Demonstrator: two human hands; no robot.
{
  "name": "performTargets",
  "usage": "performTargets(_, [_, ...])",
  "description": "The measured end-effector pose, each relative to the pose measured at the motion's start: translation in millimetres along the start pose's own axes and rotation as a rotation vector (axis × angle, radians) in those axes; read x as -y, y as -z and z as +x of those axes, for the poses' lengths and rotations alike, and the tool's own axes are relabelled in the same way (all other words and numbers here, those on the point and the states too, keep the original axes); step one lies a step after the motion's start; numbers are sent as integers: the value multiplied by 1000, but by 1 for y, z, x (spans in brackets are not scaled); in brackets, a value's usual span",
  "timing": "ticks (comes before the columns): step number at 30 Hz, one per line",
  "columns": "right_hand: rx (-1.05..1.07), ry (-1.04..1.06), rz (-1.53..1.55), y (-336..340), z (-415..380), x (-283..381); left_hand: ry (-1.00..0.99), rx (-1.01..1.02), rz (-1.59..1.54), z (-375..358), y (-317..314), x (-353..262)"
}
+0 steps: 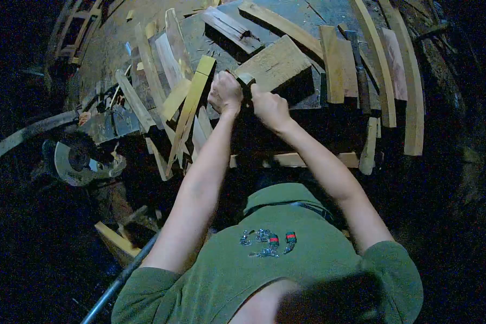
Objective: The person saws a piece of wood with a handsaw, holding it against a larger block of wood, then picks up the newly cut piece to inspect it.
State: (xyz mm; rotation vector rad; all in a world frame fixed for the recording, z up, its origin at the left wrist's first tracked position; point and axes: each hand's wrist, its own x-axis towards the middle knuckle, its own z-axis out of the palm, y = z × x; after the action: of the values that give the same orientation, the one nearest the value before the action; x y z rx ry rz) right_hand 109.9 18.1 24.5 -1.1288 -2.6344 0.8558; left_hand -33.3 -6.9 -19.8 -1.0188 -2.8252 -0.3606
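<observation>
Near the front edge of the workbench, my left hand (225, 93) and my right hand (270, 109) are close together, both with fingers closed. Between them a small dark object with a pale, shiny face (245, 79) shows; what it is and which hand holds it are hard to tell. A thick wooden block (278, 66) lies just beyond my right hand. To the left of my left hand, a yellowish wooden strip (194, 102) leans at a slant over other pieces. The undersides of both hands are hidden.
Curved wooden slats (413, 86) lie on the right side of the bench (119, 27). A split pale piece (229, 27) sits at the back. An angle grinder or saw with a round guard (73, 164) is at left. A metal pipe (119, 281) slants at lower left.
</observation>
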Motion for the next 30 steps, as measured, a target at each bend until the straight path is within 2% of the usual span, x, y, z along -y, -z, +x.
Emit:
performTargets(3, [-39, 22, -29, 2, -8, -4, -64, -70, 2, 0, -10, 1])
performTargets(6, [-11, 26, -40, 17, -48, -18, 3, -51, -87, -1, 16, -13])
performTargets(8, [108, -33, -75, 26, -69, -22, 4, -58, -40, 3, 10, -10])
performTargets(10, [63, -31, -62, 18, -61, -19, -19, -63, 0, -2, 10, -9])
performTargets(13, [-24, -31, -31, 5, -17, -12, 49, -63, 28, -1, 15, -15])
performTargets(14, [-57, 7, 2, 0, -1, -6, 40, -114, 6, 0, 5, -9])
performTargets(17, [-106, 42, 4, -2, -2, -8, 65, -97, -37, 3, -5, -3])
performTargets(18, [-112, 57, -22, -2, -6, -7, -12, -123, -62, 5, -14, 4])
performTargets(19, [-109, 61, -23, 7, -17, -7, -8, -123, -61, 6, -7, -1])
performTargets(21, [84, -13, -54, 27, -48, -15, 29, -142, -82, 0, 7, -11])
performTargets(22, [101, -7, -51, 27, -52, -15, 43, -135, -73, -1, 11, -12])
performTargets(25, [97, -17, -80, 24, -54, -15, 27, -127, -61, 3, 11, -15])
performTargets(27, [16, -25, -80, 13, -42, -18, -10, -269, -178, 13, -9, -2])
performTargets(30, [4, 7, -86, 18, -30, -20, -44, -273, -196, 18, -16, 5])
